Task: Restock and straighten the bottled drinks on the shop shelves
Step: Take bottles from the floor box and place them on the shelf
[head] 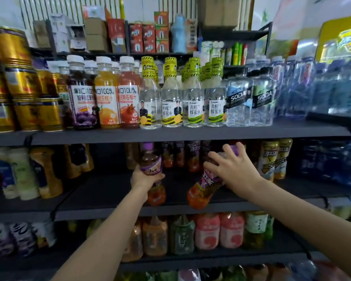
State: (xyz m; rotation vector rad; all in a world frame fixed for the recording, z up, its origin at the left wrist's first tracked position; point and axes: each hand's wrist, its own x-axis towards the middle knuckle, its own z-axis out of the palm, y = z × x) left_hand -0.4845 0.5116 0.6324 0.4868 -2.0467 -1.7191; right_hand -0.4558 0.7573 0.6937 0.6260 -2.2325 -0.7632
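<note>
I am gripping an upright purple-capped tea bottle [151, 167] around its waist with my left hand [145, 179], fingers curled round the label, so I can set it square near the front of the middle shelf [109, 191]. My right hand [234, 169] is wrapping a 2nd purple-capped bottle [204, 187] near its neck; this one is tilting hard, cap up to the right and orange base hanging over the shelf's front edge, so I am holding it high to swing it upright. Both are heading for the bare stretch of shelf in front of the back row of matching bottles [182, 155], which looks like the same drink, though blur makes that uncertain.

Yellow-labelled bottles [272, 159] are standing just right of my right hand, crowding the swing. The upper shelf edge [190, 134] is sitting low over the caps, limiting headroom. Above it, honey-water bottles [193, 106] and 2 soda bottles [249, 104] are lined up neatly.
</note>
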